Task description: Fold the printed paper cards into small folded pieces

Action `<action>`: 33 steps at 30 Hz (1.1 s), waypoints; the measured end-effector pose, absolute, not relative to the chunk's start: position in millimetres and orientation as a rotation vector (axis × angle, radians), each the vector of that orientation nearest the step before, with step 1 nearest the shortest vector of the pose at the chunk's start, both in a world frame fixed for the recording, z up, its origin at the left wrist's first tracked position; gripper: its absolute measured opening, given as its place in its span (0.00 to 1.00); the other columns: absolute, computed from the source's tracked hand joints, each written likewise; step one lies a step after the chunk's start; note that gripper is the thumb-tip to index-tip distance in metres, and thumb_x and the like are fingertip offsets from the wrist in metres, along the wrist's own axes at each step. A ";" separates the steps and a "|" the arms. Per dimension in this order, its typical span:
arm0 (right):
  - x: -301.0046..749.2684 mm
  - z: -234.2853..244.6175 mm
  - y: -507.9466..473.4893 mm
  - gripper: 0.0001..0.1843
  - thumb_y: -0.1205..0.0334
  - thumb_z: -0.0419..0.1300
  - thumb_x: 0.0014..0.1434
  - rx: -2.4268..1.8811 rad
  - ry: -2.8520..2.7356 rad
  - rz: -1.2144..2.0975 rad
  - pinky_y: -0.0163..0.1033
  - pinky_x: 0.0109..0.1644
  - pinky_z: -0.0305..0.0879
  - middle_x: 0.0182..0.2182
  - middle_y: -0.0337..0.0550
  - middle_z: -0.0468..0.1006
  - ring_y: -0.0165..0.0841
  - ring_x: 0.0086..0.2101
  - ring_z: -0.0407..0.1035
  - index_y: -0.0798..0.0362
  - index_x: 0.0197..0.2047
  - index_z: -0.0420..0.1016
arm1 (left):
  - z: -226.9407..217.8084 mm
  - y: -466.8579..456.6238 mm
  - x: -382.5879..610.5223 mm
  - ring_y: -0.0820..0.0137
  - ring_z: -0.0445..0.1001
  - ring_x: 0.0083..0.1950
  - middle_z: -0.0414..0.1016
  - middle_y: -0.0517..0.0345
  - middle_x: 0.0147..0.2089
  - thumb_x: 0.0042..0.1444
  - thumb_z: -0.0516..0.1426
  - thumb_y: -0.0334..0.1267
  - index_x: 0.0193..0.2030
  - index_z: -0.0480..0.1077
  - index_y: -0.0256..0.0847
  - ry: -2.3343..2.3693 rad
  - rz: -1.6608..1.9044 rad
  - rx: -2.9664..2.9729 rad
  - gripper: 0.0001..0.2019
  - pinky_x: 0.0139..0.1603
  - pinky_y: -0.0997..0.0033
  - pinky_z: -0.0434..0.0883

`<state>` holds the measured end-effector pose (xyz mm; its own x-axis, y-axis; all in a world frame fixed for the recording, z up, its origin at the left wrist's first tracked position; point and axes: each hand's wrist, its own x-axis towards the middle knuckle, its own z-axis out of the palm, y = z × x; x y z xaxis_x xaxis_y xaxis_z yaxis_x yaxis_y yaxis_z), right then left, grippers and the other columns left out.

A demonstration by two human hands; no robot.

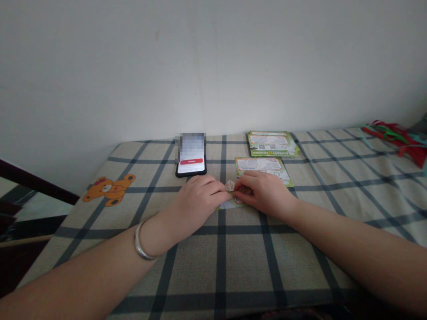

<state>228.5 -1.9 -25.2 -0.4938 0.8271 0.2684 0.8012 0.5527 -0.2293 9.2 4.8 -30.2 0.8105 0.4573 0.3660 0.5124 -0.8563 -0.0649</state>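
Note:
Both my hands meet over a small printed green-and-white paper [229, 203] on the checked cloth, and they hide most of it. A small pale folded bit [229, 185] stands up between my fingertips. My left hand [200, 195], with a silver bangle [140, 243] on the wrist, presses its closed fingers on the paper's left side. My right hand [263, 190] has its thumb and fingers curled together on the right side of the paper. Just behind the right hand lies a flat printed leaflet [262, 164], partly covered by it.
A phone [191, 155] with a lit screen lies behind my left hand. Near the wall is a stack of leaflets [271, 143]. An orange teddy bear picture [109, 189] is at the left. Red and green strips [396, 140] lie at the far right on the checked cloth [248, 262].

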 end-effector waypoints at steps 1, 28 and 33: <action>228.7 -25.3 -1.6 0.08 0.57 0.60 0.60 -1.319 -2.453 0.097 0.36 0.36 0.57 0.33 0.41 0.76 0.33 0.34 0.68 0.51 0.36 0.75 | -31.1 5.1 8.4 0.65 0.68 0.45 0.74 0.56 0.42 0.63 0.54 0.32 0.43 0.73 0.41 -0.751 -0.514 -2.831 0.07 0.45 0.62 0.68; 250.0 -22.4 5.7 0.06 0.65 0.60 0.57 -1.182 -2.451 0.367 0.38 0.40 0.62 0.32 0.40 0.77 0.32 0.35 0.68 0.51 0.39 0.76 | -26.2 1.6 3.6 0.63 0.67 0.45 0.72 0.54 0.41 0.62 0.56 0.32 0.47 0.72 0.41 -0.719 -0.369 -2.835 0.08 0.45 0.61 0.69; 252.4 -19.8 5.1 0.07 0.68 0.60 0.56 -1.204 -2.422 0.492 0.34 0.35 0.60 0.30 0.38 0.77 0.29 0.31 0.67 0.52 0.39 0.76 | -27.0 1.0 4.8 0.63 0.66 0.45 0.71 0.54 0.42 0.63 0.55 0.33 0.47 0.72 0.42 -0.709 -0.381 -2.814 0.08 0.45 0.60 0.69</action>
